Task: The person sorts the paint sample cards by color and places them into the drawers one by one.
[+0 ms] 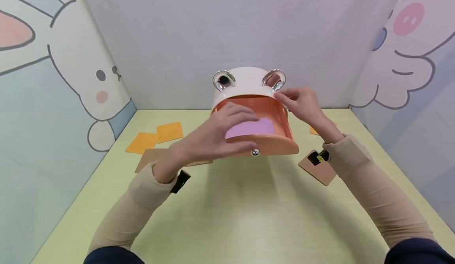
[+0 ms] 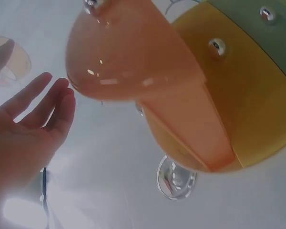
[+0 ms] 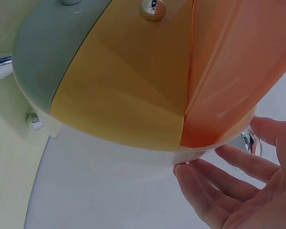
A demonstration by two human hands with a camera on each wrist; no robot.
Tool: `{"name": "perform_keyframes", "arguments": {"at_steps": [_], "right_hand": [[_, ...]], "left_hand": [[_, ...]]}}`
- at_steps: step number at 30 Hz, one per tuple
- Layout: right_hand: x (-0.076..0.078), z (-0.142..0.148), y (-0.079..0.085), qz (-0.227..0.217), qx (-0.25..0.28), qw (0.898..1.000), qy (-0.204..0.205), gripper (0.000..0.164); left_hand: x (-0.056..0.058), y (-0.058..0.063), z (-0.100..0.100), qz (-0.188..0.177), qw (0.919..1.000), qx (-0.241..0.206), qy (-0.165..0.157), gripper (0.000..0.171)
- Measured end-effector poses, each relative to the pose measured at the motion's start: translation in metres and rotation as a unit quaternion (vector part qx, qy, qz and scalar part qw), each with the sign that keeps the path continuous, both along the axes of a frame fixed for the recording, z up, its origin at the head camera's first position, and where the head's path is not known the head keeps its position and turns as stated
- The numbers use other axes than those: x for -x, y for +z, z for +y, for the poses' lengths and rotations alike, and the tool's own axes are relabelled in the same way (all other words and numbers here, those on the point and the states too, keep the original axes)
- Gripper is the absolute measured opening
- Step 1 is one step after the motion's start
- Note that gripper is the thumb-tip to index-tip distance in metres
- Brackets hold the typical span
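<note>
A white animal-shaped drawer cabinet (image 1: pixel 249 80) with chrome ring eyes stands at the back middle. Its orange top drawer (image 1: pixel 275 144) is pulled out, with a round chrome knob (image 1: pixel 254 152) on the front and a purple sheet (image 1: pixel 256 127) inside. Below, a yellow drawer (image 3: pixel 119 86) and a grey-green drawer (image 3: pixel 57 52) are closed. My left hand (image 1: pixel 213 133) hovers at the orange drawer's left front, fingers spread and holding nothing; in the left wrist view it is apart from the drawer. Relaxed fingertips of my right hand (image 1: pixel 305 105) touch the cabinet's upper right side near the rim.
Yellow-orange cards (image 1: pixel 170 132) and a brown card (image 1: pixel 147 157) lie at the left, partly behind my left arm. Another brown card (image 1: pixel 318 173) is under my right wrist. Cartoon-printed walls (image 1: pixel 227 27) enclose the pale table (image 1: pixel 249 216) at the back and sides.
</note>
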State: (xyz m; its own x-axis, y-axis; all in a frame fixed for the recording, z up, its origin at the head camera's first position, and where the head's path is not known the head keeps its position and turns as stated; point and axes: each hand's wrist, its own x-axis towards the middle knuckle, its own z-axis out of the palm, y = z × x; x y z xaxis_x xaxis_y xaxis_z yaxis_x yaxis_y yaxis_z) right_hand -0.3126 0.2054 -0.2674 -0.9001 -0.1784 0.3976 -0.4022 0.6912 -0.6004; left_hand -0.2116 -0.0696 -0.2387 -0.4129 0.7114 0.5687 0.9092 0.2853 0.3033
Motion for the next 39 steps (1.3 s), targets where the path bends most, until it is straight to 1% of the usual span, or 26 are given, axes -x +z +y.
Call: {"name": "perform_keyframes", "arguments": {"at_steps": [3,5,7,10,12,14,15,16,17,18,19,20,21,22,23,24,25,27,31,32,33,34,35,39], "right_hand": [[0.000,0.000,0.000,0.001,0.001,1.000,0.000,0.043],[0.000,0.000,0.000,0.003,0.003,1.000,-0.002,0.042],[-0.001,0.000,-0.001,0.003,0.005,1.000,-0.002,0.041],[0.000,0.000,-0.002,0.003,0.005,1.000,-0.002,0.042],[0.000,0.000,-0.003,0.001,0.003,1.000,0.000,0.044],[0.000,0.000,-0.004,-0.001,0.001,1.000,0.001,0.045],[0.000,0.000,-0.005,-0.002,0.000,1.000,0.002,0.046],[0.000,0.000,-0.005,-0.004,0.001,1.000,0.002,0.046],[0.000,0.000,-0.005,-0.004,0.002,1.000,0.002,0.045],[0.000,0.000,-0.006,-0.005,0.002,1.000,0.002,0.045],[0.000,0.000,-0.006,-0.005,0.002,1.000,0.001,0.045],[0.000,0.000,-0.006,-0.005,0.003,1.000,0.000,0.045],[0.000,0.000,-0.006,-0.006,0.003,1.000,0.000,0.045],[0.000,0.000,-0.005,-0.008,0.003,1.000,0.000,0.045],[0.000,0.000,-0.005,-0.009,0.003,1.000,0.000,0.045],[0.000,0.000,-0.005,-0.011,0.003,1.000,-0.001,0.046],[0.000,0.000,-0.004,-0.013,0.003,1.000,-0.001,0.046],[-0.001,0.001,-0.003,-0.017,0.005,1.000,-0.002,0.047],[-0.001,0.002,-0.001,-0.017,0.006,1.000,-0.002,0.048],[-0.001,0.002,-0.001,-0.017,0.009,1.000,-0.001,0.048],[-0.001,0.001,-0.001,-0.016,0.010,1.000,-0.001,0.047],[-0.001,0.001,-0.001,-0.014,0.010,1.000,0.000,0.047],[-0.001,0.001,-0.001,-0.012,0.011,1.000,0.000,0.046],[-0.001,0.001,-0.002,-0.001,0.013,1.000,0.003,0.043]], "left_hand": [[-0.015,-0.006,0.009,0.031,0.9989,-0.004,-0.035,0.044],[-0.023,-0.011,0.015,0.049,0.9971,-0.006,-0.057,0.042],[-0.028,-0.017,0.019,0.060,0.9956,-0.005,-0.072,0.041],[-0.035,-0.029,0.022,0.052,0.9956,-0.006,-0.078,0.040],[-0.038,-0.037,0.023,0.030,0.9964,-0.010,-0.079,0.040],[-0.041,-0.045,0.024,-0.008,0.9968,-0.014,-0.078,0.037],[-0.042,-0.049,0.025,-0.039,0.9958,-0.017,-0.080,0.034],[-0.043,-0.053,0.026,-0.079,0.9932,-0.021,-0.084,0.031],[-0.045,-0.057,0.027,-0.127,0.9882,-0.022,-0.083,0.028],[-0.046,-0.061,0.029,-0.183,0.9795,-0.023,-0.081,0.026],[-0.047,-0.065,0.030,-0.248,0.9652,-0.025,-0.079,0.025],[-0.048,-0.070,0.031,-0.312,0.9468,-0.028,-0.076,0.025],[-0.049,-0.074,0.033,-0.369,0.9261,-0.033,-0.070,0.026],[-0.049,-0.078,0.035,-0.419,0.9046,-0.039,-0.065,0.028],[-0.049,-0.082,0.037,-0.462,0.8836,-0.047,-0.061,0.030],[-0.048,-0.086,0.039,-0.496,0.8643,-0.057,-0.061,0.033],[-0.047,-0.089,0.041,-0.523,0.8472,-0.070,-0.064,0.036],[-0.045,-0.092,0.044,-0.560,0.8195,-0.100,-0.068,0.041],[-0.040,-0.092,0.048,-0.633,0.7523,-0.169,-0.066,0.048],[-0.039,-0.091,0.049,-0.647,0.7379,-0.182,-0.065,0.049],[-0.038,-0.091,0.050,-0.657,0.7253,-0.195,-0.067,0.049],[-0.036,-0.090,0.050,-0.666,0.7136,-0.208,-0.069,0.049],[-0.035,-0.090,0.050,-0.671,0.7049,-0.219,-0.073,0.050],[-0.031,-0.092,0.052,-0.678,0.6794,-0.265,-0.090,0.052]]}}
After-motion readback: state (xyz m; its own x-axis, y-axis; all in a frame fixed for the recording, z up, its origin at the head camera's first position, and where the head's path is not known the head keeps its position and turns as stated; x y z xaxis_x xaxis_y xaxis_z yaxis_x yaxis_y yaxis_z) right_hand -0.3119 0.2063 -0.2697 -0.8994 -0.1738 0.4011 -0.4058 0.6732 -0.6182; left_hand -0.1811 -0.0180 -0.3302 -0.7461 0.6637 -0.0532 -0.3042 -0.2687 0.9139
